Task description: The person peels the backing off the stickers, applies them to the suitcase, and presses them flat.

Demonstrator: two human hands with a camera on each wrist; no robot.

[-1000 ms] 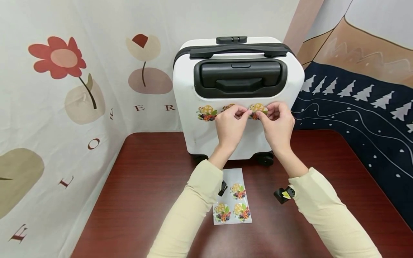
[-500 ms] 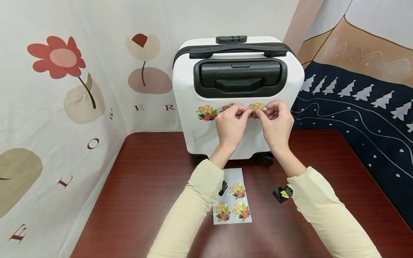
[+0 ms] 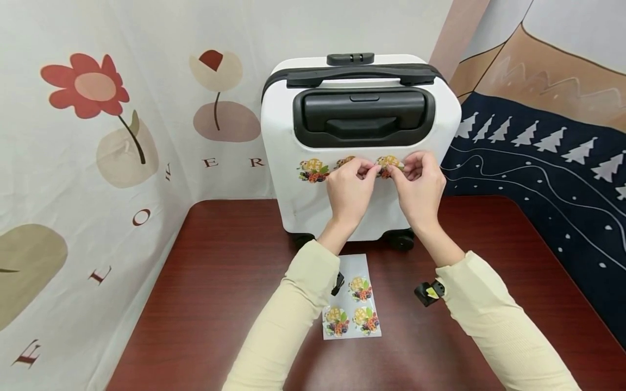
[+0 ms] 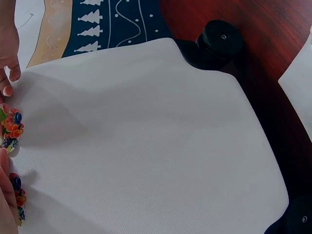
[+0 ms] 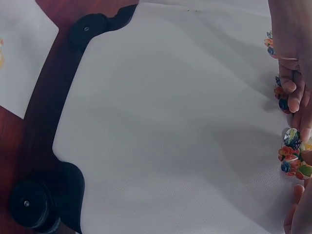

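A white suitcase point(image 3: 313, 209) stands upright, its front facing me. Below its black handle recess, a round fruit-print sticker point(image 3: 388, 162) is pinched between thumb and finger at its left edge by my left hand point(image 3: 348, 190) and at its right edge by my right hand point(image 3: 421, 187). The sticker lies close over the white shell; in the right wrist view its berry part point(image 5: 290, 158) shows beside the fingertips. Two matching stickers sit on the shell to the left: the leftmost sticker point(image 3: 313, 170) in full view, the middle sticker point(image 3: 345, 161) mostly hidden behind my left hand.
A white sticker sheet point(image 3: 344, 334) with several fruit stickers lies on the dark red table point(image 3: 220, 304), partly under my left forearm. Black wheels point(image 3: 400, 240) support the suitcase. Printed cloths point(image 3: 146, 217) line the left, back and right sides.
Almost nothing has moved. Both hands keep their pinch on the sticker at the same spot, with only a tiny shift of the right hand to the left.
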